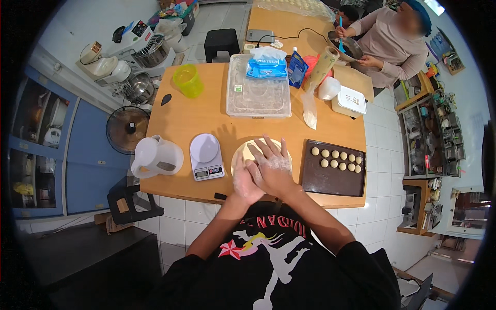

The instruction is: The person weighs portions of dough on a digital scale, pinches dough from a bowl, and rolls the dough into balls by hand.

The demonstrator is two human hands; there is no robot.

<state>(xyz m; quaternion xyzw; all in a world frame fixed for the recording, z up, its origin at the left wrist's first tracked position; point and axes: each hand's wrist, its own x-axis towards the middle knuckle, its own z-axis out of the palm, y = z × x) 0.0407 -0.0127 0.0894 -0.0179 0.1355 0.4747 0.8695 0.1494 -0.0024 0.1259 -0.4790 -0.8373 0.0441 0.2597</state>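
My left hand point(246, 182) is open, palm turned up, its fingers partly covered by my right hand point(272, 168). That right hand lies across it, fingers stretched out and spread, with white flour on its back. Whatever may be between the two palms is hidden. Both hands are above a round, pale yellow bowl or dish point(287, 151), whose contents they mostly cover. To their right, a dark brown baking tray point(330, 183) holds two rows of small round dough balls point(334, 154). A white kitchen scale point(206, 155) stands to their left.
Around the wooden table are a white pitcher point(160, 155), yellow-green cup point(188, 81), clear lidded box point(258, 98) bearing a tissue pack point(266, 67), blue pouch point(297, 70), and white tub point(349, 102). Across it, another person point(392, 41) stirs a bowl point(351, 49). A fan point(129, 129) stands left.
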